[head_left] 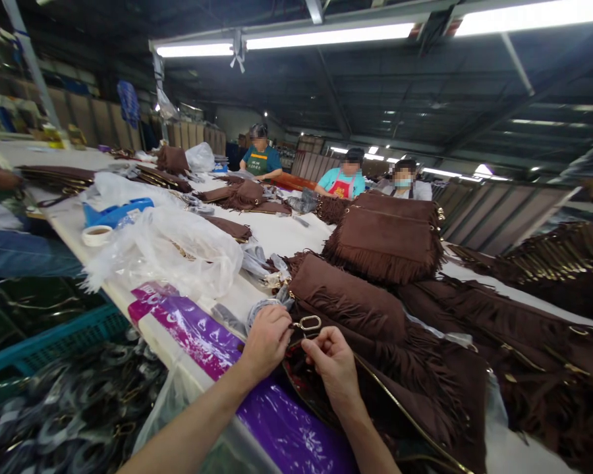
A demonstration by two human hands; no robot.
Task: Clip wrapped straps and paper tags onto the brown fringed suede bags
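Note:
Near the bottom middle, my left hand point(268, 339) is closed on a gold metal clasp point(309, 322), whose oval ring sticks out to the right. Just right of it, my right hand point(333, 362) has its thumb and forefinger pinched near the clasp; whatever lies between them is too small to make out. Both hands are over the open mouth of a brown fringed bag point(425, 388) with a gold zipper edge. Under my left forearm lies a purple plastic sheet point(202, 336).
Brown fringed bags point(385, 240) are piled right and ahead. Clear plastic point(188, 250), a blue tape dispenser point(116, 214) and a tape roll point(97, 235) lie left. A teal crate point(54, 342) stands below the table edge. Several people are around the table.

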